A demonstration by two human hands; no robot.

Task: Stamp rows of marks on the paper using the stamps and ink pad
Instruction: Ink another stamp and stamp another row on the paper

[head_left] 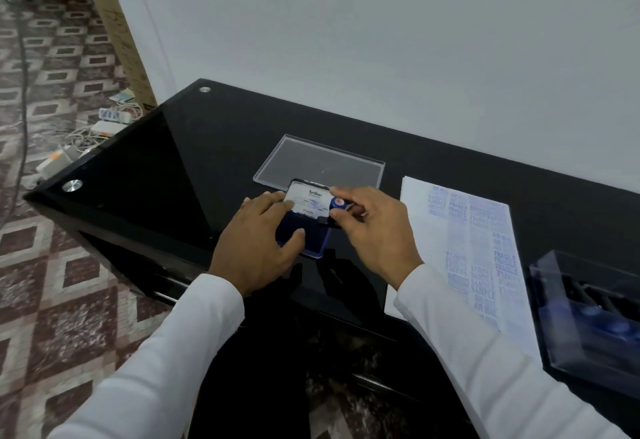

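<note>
1. The right hand (pixel 372 227) pinched a small blue round-topped stamp (pixel 336 204) over the open blue ink pad (pixel 306 231).
2. The left hand (pixel 258 241) lay flat, fingers straight, on the pad.
3. The white paper sheet (pixel 485 248) with blue marks lay right, on the glossy black table (pixel 173 168).
4. A grey wall and patterned floor tiles (pixel 52 231) surrounded it.
5. The stamp's face was hidden.

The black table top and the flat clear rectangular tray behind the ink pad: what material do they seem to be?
The black table top looks like glossy dark glass: it mirrors the wall and carries round metal fixings. The flat clear rectangular tray seems to be transparent acrylic or similar plastic, since the table shows through and its edges catch light; it could be glass.
</note>
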